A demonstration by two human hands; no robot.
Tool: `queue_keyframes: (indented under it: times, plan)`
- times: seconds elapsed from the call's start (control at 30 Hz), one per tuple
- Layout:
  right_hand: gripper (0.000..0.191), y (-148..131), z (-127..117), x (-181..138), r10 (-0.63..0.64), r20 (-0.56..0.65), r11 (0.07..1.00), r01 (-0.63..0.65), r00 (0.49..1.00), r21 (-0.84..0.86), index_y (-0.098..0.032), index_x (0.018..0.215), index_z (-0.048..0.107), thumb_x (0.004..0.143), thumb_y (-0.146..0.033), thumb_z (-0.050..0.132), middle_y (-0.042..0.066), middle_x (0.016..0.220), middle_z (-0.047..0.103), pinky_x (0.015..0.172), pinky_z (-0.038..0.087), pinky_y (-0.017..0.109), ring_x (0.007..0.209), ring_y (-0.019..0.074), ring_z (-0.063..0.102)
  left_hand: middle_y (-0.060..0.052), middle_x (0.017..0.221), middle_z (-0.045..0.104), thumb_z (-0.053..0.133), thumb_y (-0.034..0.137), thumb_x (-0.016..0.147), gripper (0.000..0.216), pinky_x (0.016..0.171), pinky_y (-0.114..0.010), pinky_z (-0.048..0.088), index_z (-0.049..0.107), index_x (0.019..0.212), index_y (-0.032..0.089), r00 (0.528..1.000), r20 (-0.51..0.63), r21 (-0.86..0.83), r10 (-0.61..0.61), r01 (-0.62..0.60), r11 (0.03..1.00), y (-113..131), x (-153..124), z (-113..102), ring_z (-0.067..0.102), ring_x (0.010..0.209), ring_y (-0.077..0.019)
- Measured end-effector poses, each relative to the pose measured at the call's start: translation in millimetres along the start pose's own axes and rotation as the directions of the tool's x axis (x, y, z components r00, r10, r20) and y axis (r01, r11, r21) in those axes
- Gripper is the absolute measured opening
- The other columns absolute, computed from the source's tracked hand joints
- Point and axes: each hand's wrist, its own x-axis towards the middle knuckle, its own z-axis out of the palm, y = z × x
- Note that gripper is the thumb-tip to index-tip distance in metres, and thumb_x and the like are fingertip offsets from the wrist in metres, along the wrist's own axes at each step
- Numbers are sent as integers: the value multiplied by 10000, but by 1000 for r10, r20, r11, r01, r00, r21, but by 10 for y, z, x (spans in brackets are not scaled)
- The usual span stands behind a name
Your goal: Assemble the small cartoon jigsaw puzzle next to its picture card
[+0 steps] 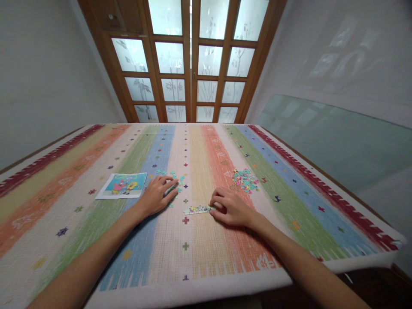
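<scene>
My left hand (158,194) lies on the striped cloth, its fingers curled over loose turquoise puzzle pieces (172,177). My right hand (229,207) is closed in a pinch at the right end of a short joined strip of puzzle pieces (197,210). A pile of loose puzzle pieces (245,179) lies just beyond the right hand. A cartoon reference picture (124,185) lies flat to the left of the left hand.
The table is covered by a striped, many-coloured cloth (80,206) reaching its edges. Wooden doors with frosted glass panes (189,60) stand behind the table. A glass panel (337,141) leans along the right wall.
</scene>
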Motion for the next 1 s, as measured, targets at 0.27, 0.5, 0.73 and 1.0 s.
queue_keyframes:
  times: [0.27,0.5,0.73,1.0]
  plan:
    - [109,-21,-15,6,-7,6,1000,7,1000,-13,-187,875,664,904,-268,596,81,919,617,756,465,349,823,203,583,-90,1308,700,426,413,1070,388,1012,-511,427,735,1203,219,998,64,12,21,-22,1000,-29,42,13,577,1127,-292]
    - [100,11,4,-10,-11,8,1000,12,1000,-26,-193,881,661,903,-273,604,83,931,620,764,472,353,834,208,582,-101,1249,714,461,419,1049,371,985,-497,429,746,1180,221,999,43,21,23,-24,999,-46,37,-13,579,1089,-289]
    - [97,6,-2,-9,-7,21,999,8,1000,-31,-192,895,665,907,-262,599,89,948,625,772,477,360,844,211,586,-120,1206,720,449,402,1044,369,975,-489,426,727,1183,201,999,23,95,44,-46,994,-62,29,-15,573,1067,-291]
    - [88,15,-1,-3,2,37,1000,-1,999,-30,-196,891,657,906,-263,602,85,952,625,779,475,358,849,209,584,-125,1152,729,421,332,1038,342,961,-468,460,705,1155,182,999,-41,91,35,-31,995,-97,48,0,582,1027,-289]
